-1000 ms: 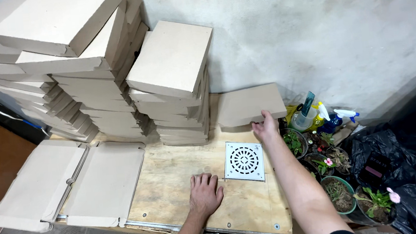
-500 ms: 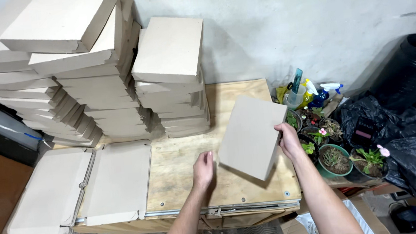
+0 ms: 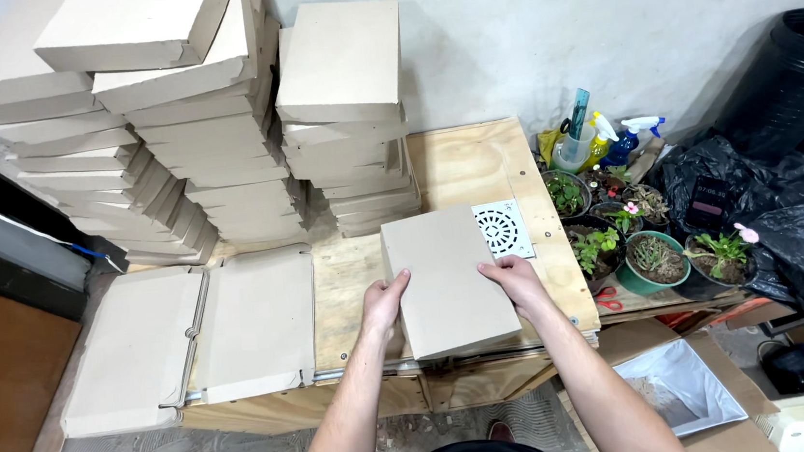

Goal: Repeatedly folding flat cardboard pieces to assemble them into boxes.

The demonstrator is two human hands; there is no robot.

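A flat brown cardboard box (image 3: 446, 280) lies on the plywood table (image 3: 474, 161), near its front edge. My left hand (image 3: 384, 300) grips its left edge and my right hand (image 3: 515, 279) rests on its right side, fingers over the top. The box partly covers a white square drain grate (image 3: 504, 229) lying just behind my right hand.
Tall stacks of similar cardboard boxes (image 3: 219, 126) fill the table's back and left. Flattened box blanks (image 3: 189, 337) lie at the left. Potted plants (image 3: 636, 244) and spray bottles (image 3: 598, 136) crowd the right, with black bags (image 3: 769, 213) and a black bin (image 3: 795, 66) beyond.
My right hand took the box from the back of the table and brought it forward. It now lies flat over part of the grate, and my left hand has moved onto its edge.
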